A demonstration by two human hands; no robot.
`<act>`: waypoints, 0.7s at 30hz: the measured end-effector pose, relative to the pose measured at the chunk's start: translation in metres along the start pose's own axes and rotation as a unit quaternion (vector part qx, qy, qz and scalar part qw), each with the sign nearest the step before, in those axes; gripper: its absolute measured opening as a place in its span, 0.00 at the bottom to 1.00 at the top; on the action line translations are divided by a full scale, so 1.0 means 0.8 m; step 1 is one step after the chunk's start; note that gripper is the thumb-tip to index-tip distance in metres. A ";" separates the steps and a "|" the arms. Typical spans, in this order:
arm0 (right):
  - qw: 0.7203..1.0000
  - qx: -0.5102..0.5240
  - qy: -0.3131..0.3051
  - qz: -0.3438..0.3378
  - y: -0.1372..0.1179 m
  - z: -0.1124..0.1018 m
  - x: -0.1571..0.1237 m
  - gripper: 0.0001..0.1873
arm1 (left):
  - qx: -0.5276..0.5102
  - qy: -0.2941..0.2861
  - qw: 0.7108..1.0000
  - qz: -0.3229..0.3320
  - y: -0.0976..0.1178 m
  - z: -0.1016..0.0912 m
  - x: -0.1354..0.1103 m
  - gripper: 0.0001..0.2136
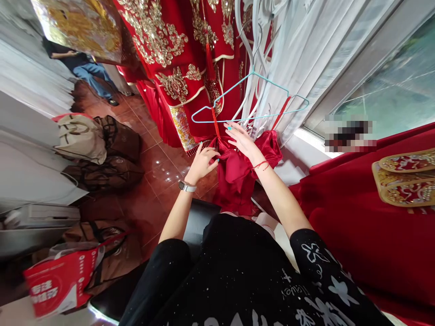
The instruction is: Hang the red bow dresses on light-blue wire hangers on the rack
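A red satin dress [238,176] hangs in front of me by thin red straps from a light blue wire hanger [234,84]. At the upper left edge of its bodice, my left hand [203,164] has its thumb and fingertips closed on the cloth, the index finger pointing up. My right hand [243,141] lies over the top of the bodice below the hanger bar, fingers stretched out and apart. Folds of satin hide part of the fingertips of both hands.
Red garments with gold embroidery [176,83] hang behind the dress, beside a white metal rack [249,93] and white curtain [306,54]. Red cloth [367,235] fills the right side. Brown bags [112,174] and a red bag [61,280] stand left. A seated person [91,74] is farther back.
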State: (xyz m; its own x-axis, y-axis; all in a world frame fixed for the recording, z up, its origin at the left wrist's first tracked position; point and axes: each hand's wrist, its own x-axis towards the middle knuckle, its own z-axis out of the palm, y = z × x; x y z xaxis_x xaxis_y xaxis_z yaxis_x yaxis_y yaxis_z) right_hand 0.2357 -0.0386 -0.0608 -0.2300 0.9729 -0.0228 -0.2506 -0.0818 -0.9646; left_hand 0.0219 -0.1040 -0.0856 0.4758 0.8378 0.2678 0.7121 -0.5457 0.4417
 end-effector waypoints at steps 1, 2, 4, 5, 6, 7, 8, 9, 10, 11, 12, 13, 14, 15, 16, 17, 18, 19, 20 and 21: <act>1.000 -0.014 0.001 0.001 0.000 0.010 0.005 0.14 | -0.003 -0.015 1.000 -0.014 -0.004 -0.001 -0.001 0.12; 1.000 -0.023 0.001 0.003 -0.001 0.020 0.009 0.14 | -0.005 -0.024 0.999 -0.028 -0.007 -0.002 -0.001 0.13; 1.000 -0.027 -0.003 0.004 -0.001 0.038 0.019 0.15 | -0.013 -0.036 0.998 -0.052 -0.012 -0.007 0.003 0.13; 1.000 -0.026 -0.004 0.004 -0.001 0.045 0.023 0.16 | -0.020 -0.043 0.997 -0.059 -0.013 -0.011 0.007 0.13; 1.000 -0.024 -0.003 0.004 -0.001 0.049 0.026 0.17 | -0.026 -0.048 0.997 -0.061 -0.014 -0.016 0.010 0.12; 1.000 -0.023 -0.001 0.003 -0.001 0.052 0.028 0.18 | -0.029 -0.043 0.997 -0.062 -0.014 -0.020 0.013 0.11; 1.000 -0.025 0.003 0.002 -0.001 0.052 0.030 0.18 | -0.026 -0.027 0.997 -0.062 -0.014 -0.025 0.015 0.09; 1.000 -0.028 0.009 0.001 0.000 0.052 0.031 0.18 | -0.019 -0.002 0.998 -0.063 -0.013 -0.030 0.017 0.07; 0.999 -0.031 0.015 0.000 0.000 0.050 0.031 0.17 | -0.010 0.026 0.998 -0.064 -0.012 -0.035 0.019 0.06; 0.999 -0.034 0.019 0.000 0.000 0.049 0.030 0.15 | -0.002 0.051 0.996 -0.067 -0.011 -0.039 0.020 0.06; 0.999 -0.035 0.023 -0.001 0.000 0.047 0.029 0.14 | 0.001 0.071 0.995 -0.068 -0.012 -0.042 0.022 0.06; 0.999 -0.034 0.025 -0.001 0.000 0.046 0.028 0.13 | -0.002 0.081 0.995 -0.065 -0.013 -0.045 0.023 0.06; 0.999 -0.033 0.027 -0.001 0.000 0.045 0.027 0.13 | -0.013 0.078 0.995 -0.056 -0.015 -0.048 0.024 0.06; 0.999 -0.030 0.028 -0.001 0.000 0.044 0.026 0.13 | -0.029 0.062 0.997 -0.042 -0.018 -0.050 0.025 0.06; 0.999 -0.029 0.029 0.000 -0.001 0.043 0.025 0.13 | -0.048 0.038 0.998 -0.025 -0.021 -0.052 0.026 0.05; 0.999 -0.029 0.030 0.002 -0.001 0.043 0.025 0.13 | -0.066 0.007 0.998 -0.008 -0.026 -0.055 0.027 0.04; 0.999 -0.030 0.032 0.003 -0.001 0.042 0.024 0.13 | -0.081 -0.025 0.996 0.008 -0.031 -0.057 0.028 0.05; 0.999 -0.032 0.034 0.004 -0.001 0.041 0.023 0.13 | -0.091 -0.052 0.994 0.020 -0.035 -0.060 0.028 0.05; 0.999 -0.035 0.037 0.004 -0.001 0.040 0.023 0.13 | -0.093 -0.067 0.993 0.027 -0.039 -0.063 0.029 0.05; 0.999 -0.036 0.041 0.002 -0.001 0.039 0.022 0.13 | -0.090 -0.072 0.993 0.029 -0.041 -0.066 0.029 0.06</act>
State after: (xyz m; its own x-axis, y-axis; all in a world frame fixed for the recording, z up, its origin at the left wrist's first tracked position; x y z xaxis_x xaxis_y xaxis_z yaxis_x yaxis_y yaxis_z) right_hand 0.2024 -0.0280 -0.0521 -0.1528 0.9872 -0.0459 -0.1810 -0.0736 -0.9807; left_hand -0.0181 -0.0655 -0.0487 0.5909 0.7867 0.1785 0.5834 -0.5696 0.5789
